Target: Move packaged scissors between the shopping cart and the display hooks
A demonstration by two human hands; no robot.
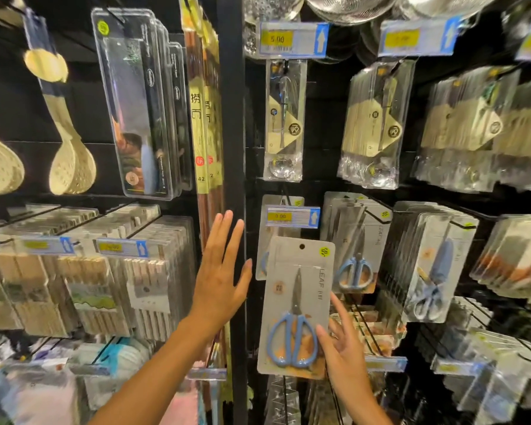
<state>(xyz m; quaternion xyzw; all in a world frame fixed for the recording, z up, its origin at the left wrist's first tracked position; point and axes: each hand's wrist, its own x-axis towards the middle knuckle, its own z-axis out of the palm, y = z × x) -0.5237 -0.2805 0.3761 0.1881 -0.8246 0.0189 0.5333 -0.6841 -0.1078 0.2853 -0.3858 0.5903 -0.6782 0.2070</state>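
1. Display rack (232,118): packed hooks, dark upright post at centre.
2. Scissors pack (295,305): right of the post, under a price tag (292,216).
3. Left hand (219,280): flat, fingers straight, empty, before the post.
4. Right hand (342,348): fingers pinch the pack's lower right edge.

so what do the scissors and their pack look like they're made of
Scissors: blades look like bare metal, grey with a dull shine; handles look like blue plastic, smooth and evenly coloured. Pack: seemingly matte grey card with a punched hang hole, probably under a clear plastic blister, given the faint glare.
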